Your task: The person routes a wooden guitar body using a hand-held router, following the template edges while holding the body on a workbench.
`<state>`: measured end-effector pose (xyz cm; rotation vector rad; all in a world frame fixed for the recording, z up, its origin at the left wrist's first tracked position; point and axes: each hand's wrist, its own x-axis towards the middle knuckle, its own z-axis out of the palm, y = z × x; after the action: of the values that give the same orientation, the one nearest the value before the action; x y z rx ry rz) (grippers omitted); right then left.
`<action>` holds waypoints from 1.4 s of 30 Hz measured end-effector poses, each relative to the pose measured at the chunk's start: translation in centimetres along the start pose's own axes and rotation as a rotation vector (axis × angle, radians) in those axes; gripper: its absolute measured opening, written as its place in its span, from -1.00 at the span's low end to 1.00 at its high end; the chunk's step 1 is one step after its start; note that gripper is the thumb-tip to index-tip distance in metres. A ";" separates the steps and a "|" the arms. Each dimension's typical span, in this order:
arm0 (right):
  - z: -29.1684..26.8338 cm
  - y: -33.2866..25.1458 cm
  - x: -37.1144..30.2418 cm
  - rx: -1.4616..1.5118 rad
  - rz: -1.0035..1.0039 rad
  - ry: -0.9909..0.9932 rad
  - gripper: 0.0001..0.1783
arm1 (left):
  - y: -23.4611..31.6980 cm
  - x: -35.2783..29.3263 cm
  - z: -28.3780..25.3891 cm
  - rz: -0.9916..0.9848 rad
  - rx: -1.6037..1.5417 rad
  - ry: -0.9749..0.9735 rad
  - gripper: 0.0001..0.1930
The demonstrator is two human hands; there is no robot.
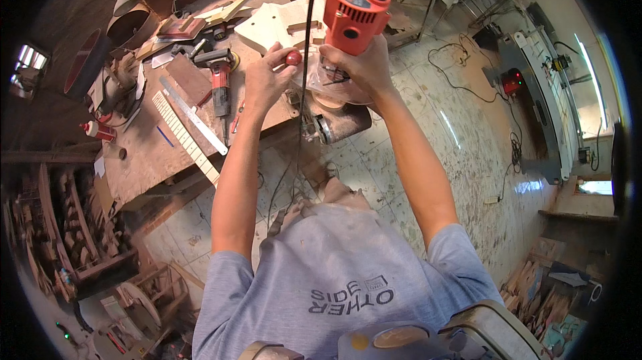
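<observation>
My right hand (364, 69) is wrapped around the lower body of a red router (354, 20), which stands upright over the bench's far right corner. A thick black hose or cord rises from the router's top. At its left side, my left hand (271, 79) has thumb and fingers around a round red knob (293, 58). Beneath and beyond the router lies a pale wooden guitar body (267, 29) with cut-out slots. A thin black cable (305, 72) hangs down between my hands. The router's bit is hidden from view.
Left on the bench (134, 166) lie an angle grinder (221, 85), a metal ruler (194, 116), a fretted guitar neck (184, 134) and a red glue bottle (100, 131). A metal cylindrical machine part (344, 124) juts from the bench edge. Cables (461, 59) trail over the tiled floor.
</observation>
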<state>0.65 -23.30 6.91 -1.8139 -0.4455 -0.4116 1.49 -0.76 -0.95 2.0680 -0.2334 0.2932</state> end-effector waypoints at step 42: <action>-0.3 0.3 -0.4 0.024 -0.015 0.022 -0.66 | 1.1 -0.1 -0.1 -0.063 -0.077 -0.060 -0.58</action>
<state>0.47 -23.71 6.56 -1.7826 -0.4471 -0.4346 1.01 -1.20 0.01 2.0060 -0.2118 0.1811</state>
